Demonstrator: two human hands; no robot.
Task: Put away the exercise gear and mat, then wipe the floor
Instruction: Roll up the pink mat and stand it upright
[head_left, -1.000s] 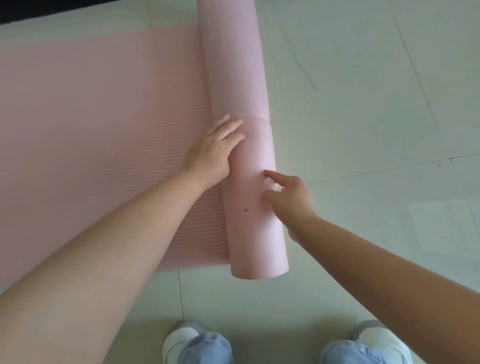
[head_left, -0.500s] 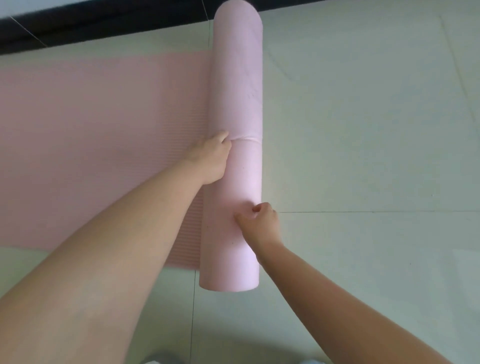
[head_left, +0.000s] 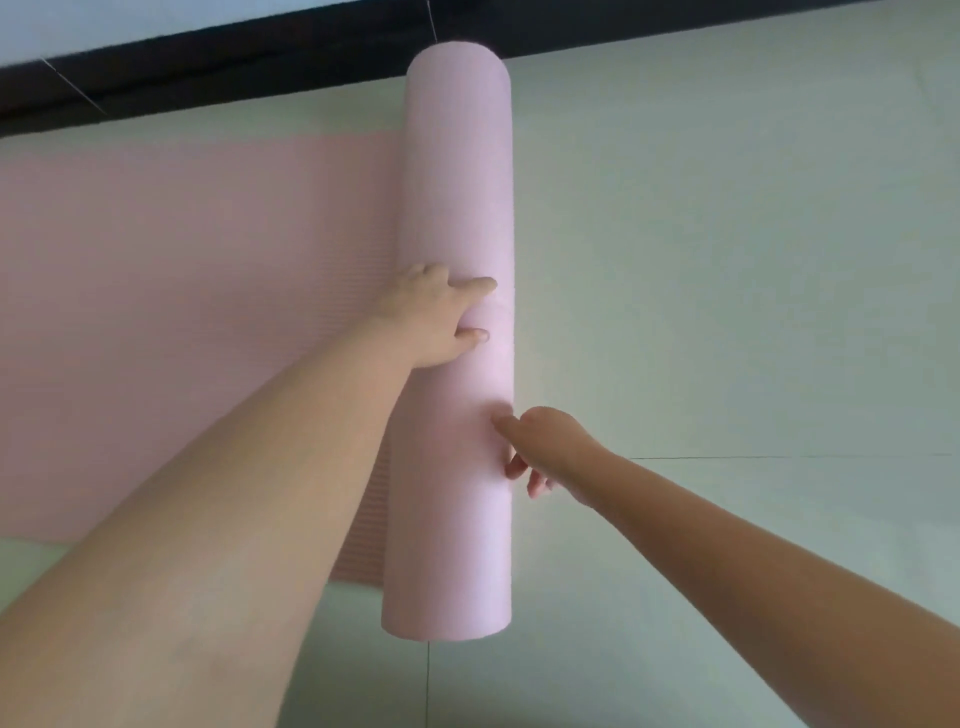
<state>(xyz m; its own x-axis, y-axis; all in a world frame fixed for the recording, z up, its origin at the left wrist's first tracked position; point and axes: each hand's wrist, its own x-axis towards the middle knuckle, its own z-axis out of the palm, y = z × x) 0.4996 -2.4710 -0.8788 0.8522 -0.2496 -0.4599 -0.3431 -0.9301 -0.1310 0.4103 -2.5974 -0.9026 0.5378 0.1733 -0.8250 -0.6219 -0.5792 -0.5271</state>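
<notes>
A pink exercise mat (head_left: 156, 291) lies flat on the floor to the left, ribbed on top. Its right part is wound into a thick roll (head_left: 457, 171) that runs from near my feet to the far wall. My left hand (head_left: 436, 317) rests on top of the roll at its middle, fingers spread over the curve. My right hand (head_left: 545, 447) touches the roll's right side lower down, with the fingers apart and pointing at the roll. Neither hand closes around the roll.
Pale tiled floor (head_left: 727, 260) stretches to the right of the roll, with thin grout lines. A dark skirting strip (head_left: 208, 67) runs along the base of the wall at the top.
The roll has turned leftward over the flat mat and the view has lifted, showing the wall strip. My left hand has opened over the roll's top; my right hand's fingers have spread.
</notes>
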